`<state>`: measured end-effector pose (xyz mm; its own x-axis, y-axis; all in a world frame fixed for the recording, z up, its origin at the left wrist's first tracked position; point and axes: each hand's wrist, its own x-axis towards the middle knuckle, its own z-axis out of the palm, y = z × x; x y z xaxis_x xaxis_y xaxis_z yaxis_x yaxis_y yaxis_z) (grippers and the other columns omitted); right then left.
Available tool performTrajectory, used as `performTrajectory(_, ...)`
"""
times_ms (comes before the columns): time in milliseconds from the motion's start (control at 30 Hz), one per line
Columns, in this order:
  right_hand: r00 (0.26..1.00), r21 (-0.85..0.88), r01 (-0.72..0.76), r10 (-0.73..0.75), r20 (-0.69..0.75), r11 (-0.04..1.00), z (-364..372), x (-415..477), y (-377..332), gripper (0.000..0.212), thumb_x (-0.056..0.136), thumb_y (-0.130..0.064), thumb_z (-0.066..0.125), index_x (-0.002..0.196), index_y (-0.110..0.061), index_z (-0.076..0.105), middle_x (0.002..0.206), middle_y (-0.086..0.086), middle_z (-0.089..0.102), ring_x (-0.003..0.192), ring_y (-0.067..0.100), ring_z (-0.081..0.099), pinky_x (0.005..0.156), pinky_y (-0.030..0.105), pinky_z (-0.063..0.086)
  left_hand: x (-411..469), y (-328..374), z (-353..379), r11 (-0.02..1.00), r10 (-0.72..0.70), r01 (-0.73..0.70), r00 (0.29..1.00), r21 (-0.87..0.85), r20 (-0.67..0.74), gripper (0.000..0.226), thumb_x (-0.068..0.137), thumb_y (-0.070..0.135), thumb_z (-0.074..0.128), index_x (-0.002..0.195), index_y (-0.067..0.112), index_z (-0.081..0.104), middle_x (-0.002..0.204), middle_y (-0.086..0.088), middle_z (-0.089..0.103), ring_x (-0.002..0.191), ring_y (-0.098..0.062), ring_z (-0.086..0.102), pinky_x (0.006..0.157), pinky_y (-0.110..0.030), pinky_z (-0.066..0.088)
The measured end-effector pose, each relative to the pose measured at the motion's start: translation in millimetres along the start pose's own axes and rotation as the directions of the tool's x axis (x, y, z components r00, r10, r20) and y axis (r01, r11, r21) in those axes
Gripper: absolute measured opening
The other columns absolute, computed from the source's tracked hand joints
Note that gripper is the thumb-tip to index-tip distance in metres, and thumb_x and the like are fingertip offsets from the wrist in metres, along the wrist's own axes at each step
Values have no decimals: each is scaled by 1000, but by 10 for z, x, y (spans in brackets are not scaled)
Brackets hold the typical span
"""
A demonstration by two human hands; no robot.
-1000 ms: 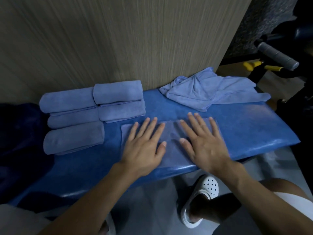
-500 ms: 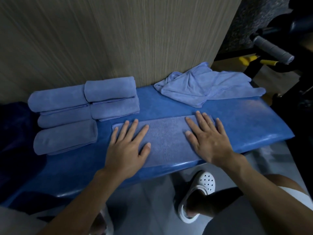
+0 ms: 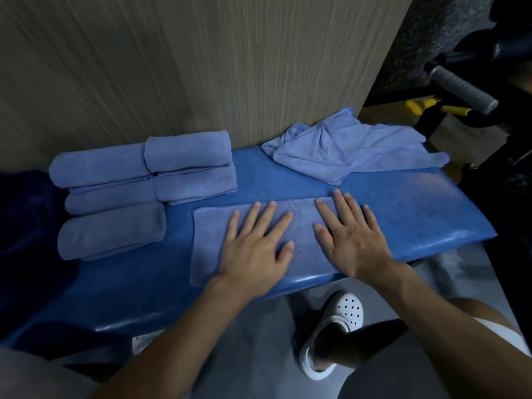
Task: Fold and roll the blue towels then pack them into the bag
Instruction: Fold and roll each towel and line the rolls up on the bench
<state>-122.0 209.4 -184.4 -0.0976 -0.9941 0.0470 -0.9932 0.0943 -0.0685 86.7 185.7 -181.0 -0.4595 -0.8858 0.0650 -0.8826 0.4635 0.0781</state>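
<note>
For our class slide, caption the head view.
Left hand and right hand flatten a folded towel on the blue bench beside five rolled towels.

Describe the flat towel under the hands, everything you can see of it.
The flat towel is a light blue, fuzzy cloth, microfibre by its look, folded into a long strip and not yet rolled. It lies flat on the blue padded bench, lengthwise left to right, its near edge at the bench's front lip. The left hand and right hand rest on it with straight, spread fingers, covering its middle and right end.
</note>
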Motion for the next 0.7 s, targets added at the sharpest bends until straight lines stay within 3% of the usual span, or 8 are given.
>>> performTrajectory(200,998,-59,1,-5,-57,998,-73,-18,-72,61,96,-54,21,147,-27,40,157,12,31,146,28,26,116,58,18,-125,-525,-27,997,-72,72,997,1,-24,64,93,54,21,153,32,30,162,-4,21,151,-24,15,123,-44,10)
performTrajectory(300,971,-46,204,-208,-117,978,-123,-73,-312,59,97,-52,26,148,-25,39,158,10,30,147,25,26,116,53,17,-115,-483,-18,997,-74,74,997,8,-15,65,92,54,22,153,31,29,162,-5,22,150,-26,16,122,-46,12)
performTrajectory(400,942,-16,335,-335,-9,942,-42,-116,-438,62,99,-56,14,149,-28,36,159,4,28,146,20,27,115,50,19,-123,-511,-23,998,-65,65,998,7,-13,65,93,55,21,154,32,26,163,-5,19,151,-24,13,122,-45,10)
performTrajectory(500,980,-37,199,-198,32,979,-20,-46,-218,68,98,-59,3,149,-29,38,157,2,33,144,21,33,114,51,21,-138,-531,-33,998,-60,60,998,2,-5,66,92,57,17,154,34,22,164,-3,14,152,-22,8,123,-43,6)
performTrajectory(600,999,-47,22,-20,41,999,-50,-20,49,68,95,-61,7,151,-30,31,159,1,27,147,22,26,117,55,17,-144,-531,-34,998,-58,58,998,-3,10,67,92,57,15,155,34,21,164,-2,11,152,-21,5,123,-43,5)
performTrajectory(700,1000,-39,-10,10,-3,999,-63,-40,72,72,95,-62,3,150,-27,34,159,4,28,147,25,25,116,57,17,-115,-499,-86,998,-66,66,997,1,36,70,90,55,14,155,31,23,164,-5,13,152,-23,7,123,-44,5)
